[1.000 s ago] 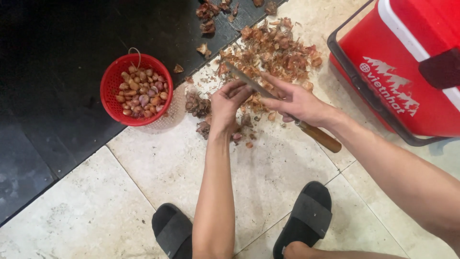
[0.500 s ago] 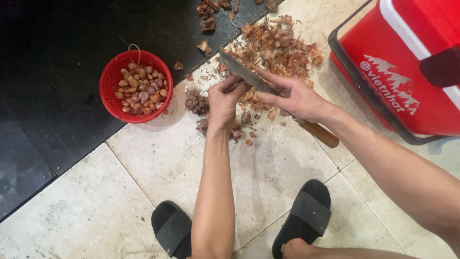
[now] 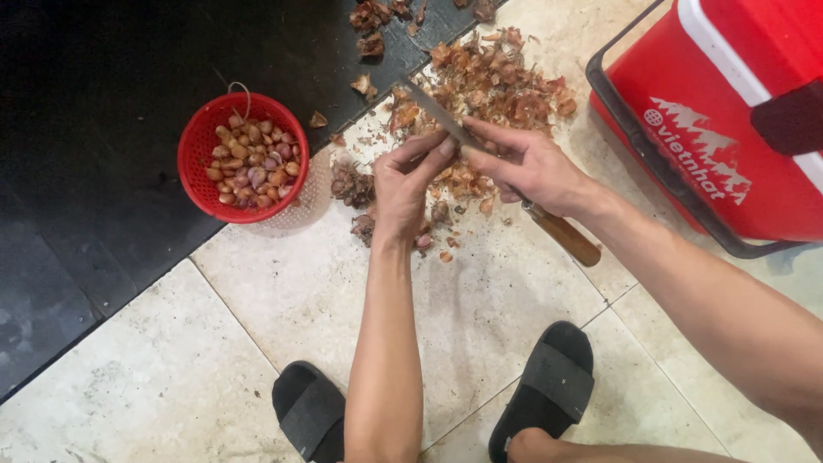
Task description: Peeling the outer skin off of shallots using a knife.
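right hand (image 3: 527,167) grips wooden-handled knife (image 3: 506,180), blade angled up-left for paring | left hand (image 3: 410,184) pinches a small shallot at the blade, over the floor | peel pile (image 3: 493,81) beyond | red basket (image 3: 199,184) holds peeled shallots, left

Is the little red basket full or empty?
Partly full. The red basket stands upright on the dark floor, with small peeled shallots covering its bottom, below the rim.
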